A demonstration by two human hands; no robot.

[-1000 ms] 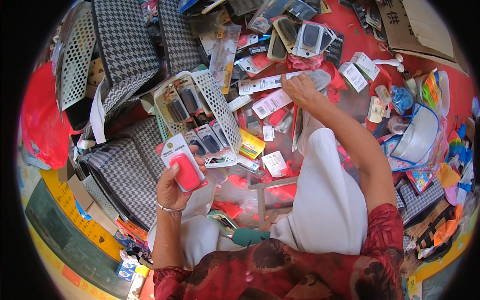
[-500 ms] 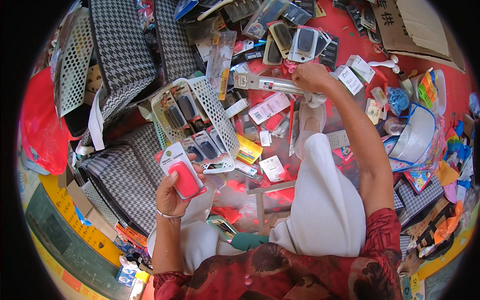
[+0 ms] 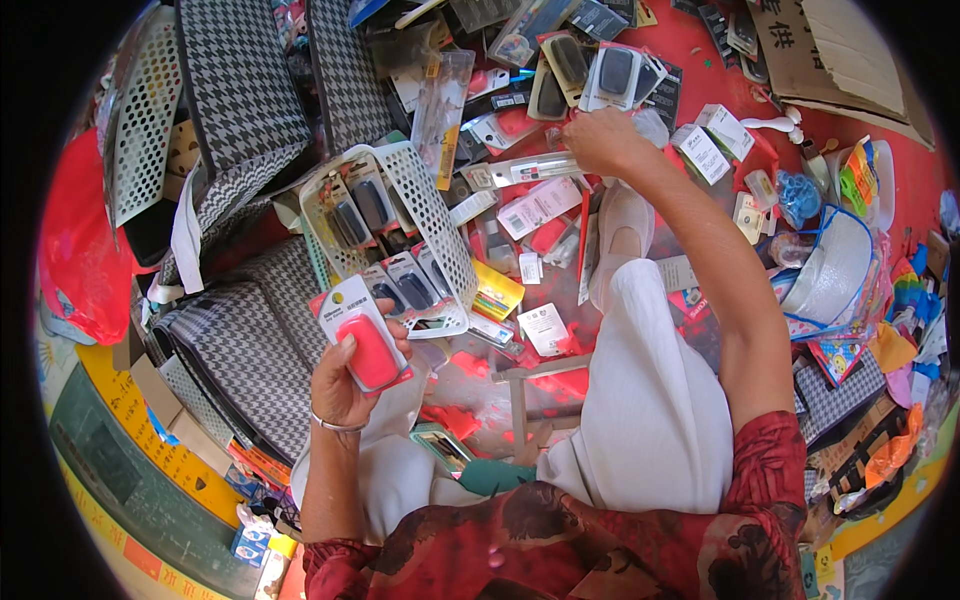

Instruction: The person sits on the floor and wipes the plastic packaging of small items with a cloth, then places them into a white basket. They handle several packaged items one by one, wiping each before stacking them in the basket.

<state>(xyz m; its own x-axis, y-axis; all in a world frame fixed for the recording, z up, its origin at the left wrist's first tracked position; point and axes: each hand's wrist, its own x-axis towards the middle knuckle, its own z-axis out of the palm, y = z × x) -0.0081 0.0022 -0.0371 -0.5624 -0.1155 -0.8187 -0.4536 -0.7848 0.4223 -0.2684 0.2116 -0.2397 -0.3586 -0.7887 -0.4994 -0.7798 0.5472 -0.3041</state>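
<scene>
The left hand [image 3: 345,385] grips a red blister pack [image 3: 362,345], long axis upright, tilted left. The right hand [image 3: 600,140] pinches a long clear packet [image 3: 520,172] lying sideways; its contents are unclear.

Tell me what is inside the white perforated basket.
The white perforated basket holds carded blister packs with dark oblong items, overlapping in two loose rows. What lies beneath the packs, and the basket's floor, is covered. The left hand holds a pink packaged item just below it.

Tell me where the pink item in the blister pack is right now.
The pink blister pack is in the left hand, lower left of the head view, just below the white perforated basket of similar packs.
</scene>
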